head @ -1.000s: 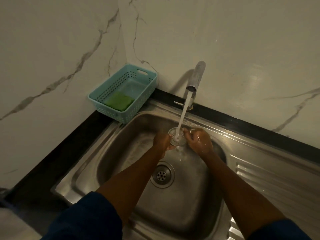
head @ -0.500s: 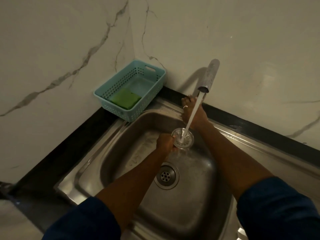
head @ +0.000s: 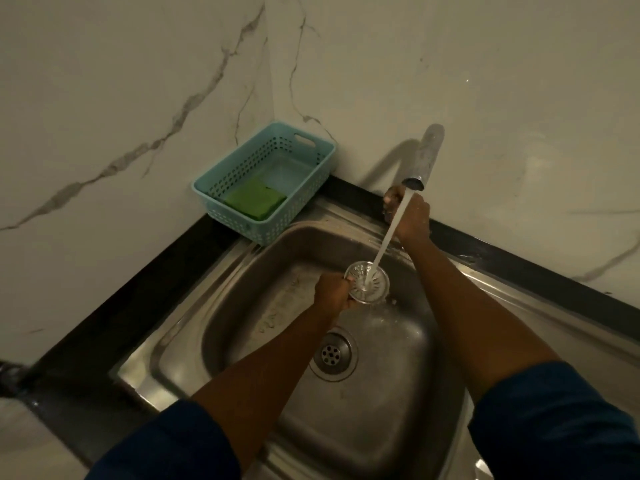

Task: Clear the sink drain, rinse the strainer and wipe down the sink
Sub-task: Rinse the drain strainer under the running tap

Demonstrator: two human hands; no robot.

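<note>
Nearest the camera, two dark blue sleeves (head: 180,441) frame the steel sink (head: 242,306), both forearms bare and reaching forward over the basin. The open drain (head: 333,354) sits in the basin floor between the forearms, its perforated centre uncovered. Beyond the drain, the left arm runs almost straight and its left hand (head: 333,291) is clenched on the edge of the round metal strainer (head: 367,281), holding it above the basin floor, just past the drain, with its hollow side turned up. A stream of water (head: 391,233) falls slantwise into the strainer's centre. Farther back, the right arm stretches longer, past the strainer to the sink's rear rim, where the right hand (head: 410,214) curls at the base of the tap (head: 426,157); whether it grips anything there cannot be told, since the spout and stream cover the fingers. Left of the tap, in the wall corner, a teal basket (head: 313,174) rests against the sink's rim with a green sponge (head: 255,199) lying flat inside.
</note>
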